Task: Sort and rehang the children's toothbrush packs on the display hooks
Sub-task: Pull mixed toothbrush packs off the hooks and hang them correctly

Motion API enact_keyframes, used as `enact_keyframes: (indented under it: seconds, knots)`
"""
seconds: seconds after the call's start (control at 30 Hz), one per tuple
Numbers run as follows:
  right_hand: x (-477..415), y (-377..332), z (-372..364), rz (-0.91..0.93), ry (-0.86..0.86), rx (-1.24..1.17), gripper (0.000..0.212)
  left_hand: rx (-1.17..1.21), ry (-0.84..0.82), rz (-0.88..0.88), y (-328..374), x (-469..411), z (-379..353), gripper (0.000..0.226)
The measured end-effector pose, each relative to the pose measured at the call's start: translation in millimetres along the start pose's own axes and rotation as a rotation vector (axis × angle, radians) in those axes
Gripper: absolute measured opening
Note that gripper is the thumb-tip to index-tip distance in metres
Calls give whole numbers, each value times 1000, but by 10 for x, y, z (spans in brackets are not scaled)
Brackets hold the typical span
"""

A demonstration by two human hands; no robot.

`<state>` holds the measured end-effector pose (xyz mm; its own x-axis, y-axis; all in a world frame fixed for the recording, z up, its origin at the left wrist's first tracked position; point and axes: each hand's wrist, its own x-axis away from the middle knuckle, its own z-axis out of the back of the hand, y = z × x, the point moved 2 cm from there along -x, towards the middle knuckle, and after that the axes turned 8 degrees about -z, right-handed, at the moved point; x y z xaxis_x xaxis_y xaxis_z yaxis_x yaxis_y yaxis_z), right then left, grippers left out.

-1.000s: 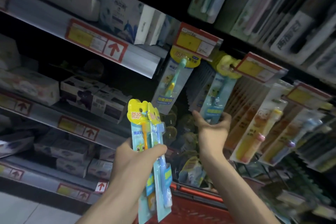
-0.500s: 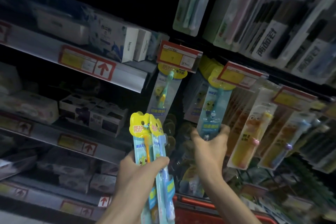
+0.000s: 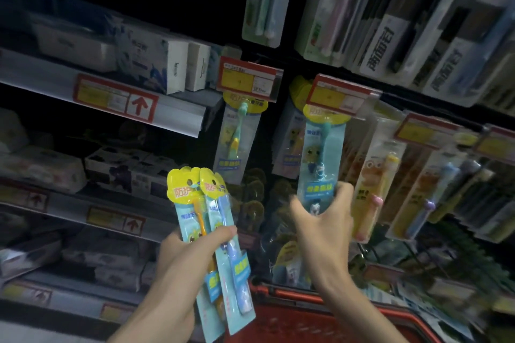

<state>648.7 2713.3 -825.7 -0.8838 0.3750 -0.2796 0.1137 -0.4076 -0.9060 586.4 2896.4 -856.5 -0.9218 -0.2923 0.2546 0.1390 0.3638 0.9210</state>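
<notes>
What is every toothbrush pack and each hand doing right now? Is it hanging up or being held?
left hand, grips the pair of packs.
pair of packs, held upright, overlapping, off any hook.
right hand, grips the bottom of the teal-brush pack.
teal-brush pack, top up under the price tag, bottom held.
green-brush pack, hanging, untouched.
red basket, below the hands, inside hidden.

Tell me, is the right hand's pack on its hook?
Probably on: the pack tops out under the price tag, but the hook is hidden.
</notes>
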Motion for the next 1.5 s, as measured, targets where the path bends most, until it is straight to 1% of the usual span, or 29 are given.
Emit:
enact_keyframes:
  seconds: [0.1, 0.13, 0.17, 0.2, 0.23, 0.27, 0.3, 0.33, 0.47, 0.53, 0.6, 0.7, 0.8, 0.87, 0.9, 1.0, 1.03, 1.13, 1.17, 1.23, 1.27, 1.33, 1.43, 1.47, 1.5]
  knots:
    - [45, 63, 68, -6, 35, 4, 43, 0, 33, -27, 124, 21, -18, 16]
    - [72, 72, 83, -11, 22, 0, 44, 12, 42, -31, 164, 5, -38, 20]
    - [97, 75, 93, -13, 6, -2, 44, 9, 15, -56, 159, 17, -28, 33]
    - [119, 68, 108, -14, -8, -8, 44, 14, -31, -70, 131, -26, -3, 52]
    - [137, 60, 125, -14, -16, -16, 44, 26, -69, -61, 116, -73, 12, 62]
    - [155, 43, 145, -13, -24, -24, 44, 39, -50, -61, 131, -69, 9, 53]
    - [171, 30, 164, -12, -29, -31, 44, 29, -8, -53, 159, -37, 5, 36]
    - [184, 14, 187, -11, -35, -40, 44, 26, 16, -37, 170, -27, -4, 26]
    - [270, 2, 280, -38, -96, -42, 44, 87, -13, -82, 157, 6, -20, 22]
    - [360, 35, 313, -73, -180, -4, 45, 96, -20, -54, 150, -84, -61, 21]
    - [475, 87, 335, -74, -301, 43, 47, 106, -62, -31, 135, -103, -117, 29]
    - [651, 64, 354, -37, -518, 77, 58, 148, -9, -58, 70, -20, -175, 25]
    - [718, 13, 411, -11, -664, 88, 64, 239, -11, -35, 31, 113, -276, 31]
    - [723, -22, 448, -41, -757, 42, 60, 272, -4, -6, 10, 200, -338, 37]
    - [724, -26, 459, -76, -792, 6, 56, 273, 27, -10, -10, 225, -359, 37]
    - [756, -10, 477, -190, -855, -64, 48, 272, 74, -9, -93, 324, -403, 39]
    - [781, 2, 486, -184, -864, -29, 48, 277, 85, 8, -110, 359, -419, 43]
    - [857, 30, 527, -140, -863, 114, 48, 340, 12, 72, -110, 504, -471, 59]
    - [857, 20, 546, -120, -846, 155, 48, 355, -6, 74, -94, 536, -479, 60]
    - [840, -42, 578, -70, -829, 219, 49, 363, -30, 77, -31, 610, -483, 54]
    - [834, -92, 598, -47, -835, 236, 51, 346, -24, 83, 3, 639, -482, 53]
    - [834, -194, 624, 40, -845, 324, 61, 309, 18, 81, 49, 702, -467, 54]
    - [901, -349, 635, 174, -834, 505, 78, 261, 72, 74, 42, 771, -428, 66]
    - [936, -387, 633, 192, -836, 542, 80, 259, 81, 80, 24, 786, -406, 64]
    - [968, -412, 627, 203, -843, 570, 80, 263, 93, 97, 9, 798, -383, 56]
